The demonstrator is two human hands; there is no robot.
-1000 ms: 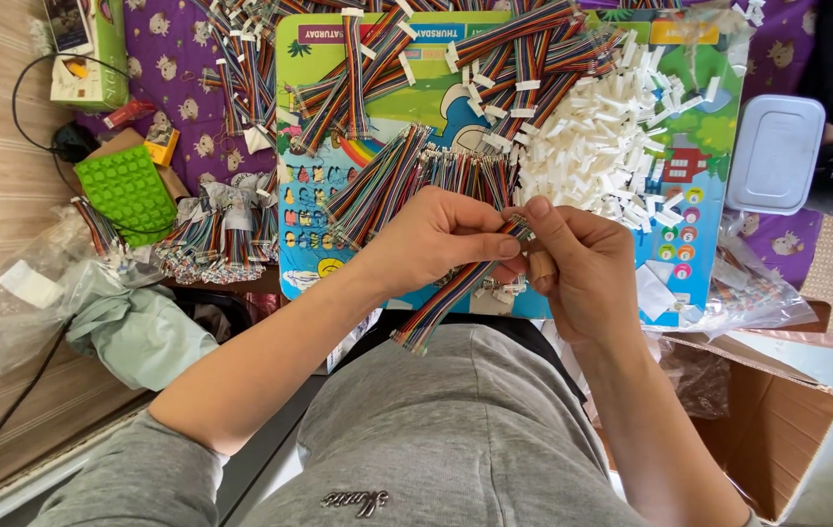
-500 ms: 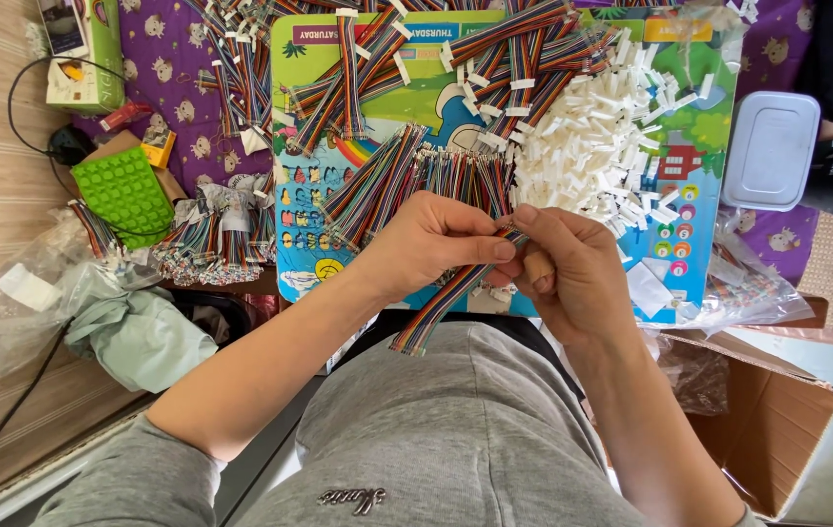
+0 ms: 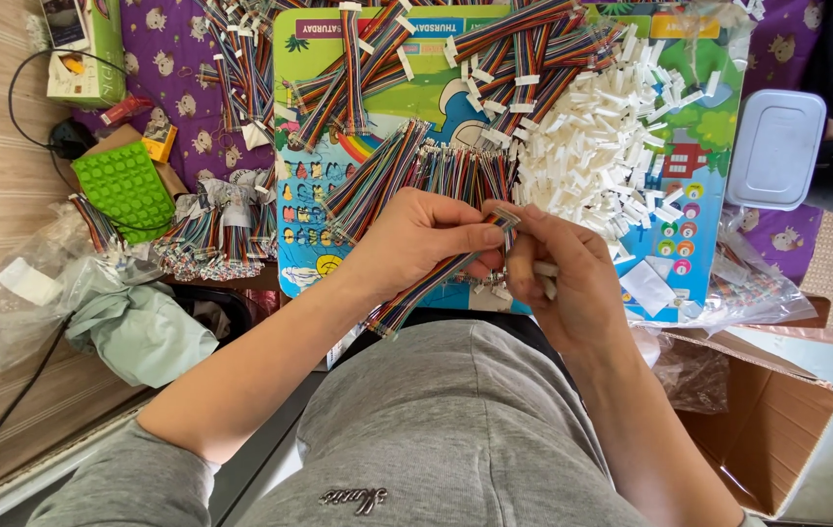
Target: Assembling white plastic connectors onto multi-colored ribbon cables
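Right at the middle of the view, the left hand [image 3: 416,244] is curled around a flat rainbow-striped ribbon cable [image 3: 426,288], its thumb and fingertips pinching the strip near the upper end while the rest trails down and to the left toward the lap, ending in a cut, slightly frayed edge. The cable is a band of thin plastic-coated wires laid side by side, glossy and ribbed. The right hand [image 3: 572,278] is closed too, fingers bent inward against the cable's top end, where a small metallic tip shows between the two hands; a small white plastic connector housing [image 3: 545,269] peeks out between its fingers. Both hands touch each other at the fingertips, held just above the near edge of a colourful printed children's play board [image 3: 299,259].

On that board lie many more bundles of striped ribbon cable [image 3: 377,68], fanned out and crossing one another, and a loose heap of small white blocky plastic connectors [image 3: 597,156] to the right. A pale rectangular plastic lid with rounded corners [image 3: 775,148] rests on purple patterned cloth [image 3: 177,59] beyond the board's right edge. To the left sit a bright green studded rubbery pad [image 3: 123,190] and crumpled clear plastic bags [image 3: 16,303]. An open brown cardboard box [image 3: 777,420] stands at lower right, beside the grey knitted shirt [image 3: 455,429].
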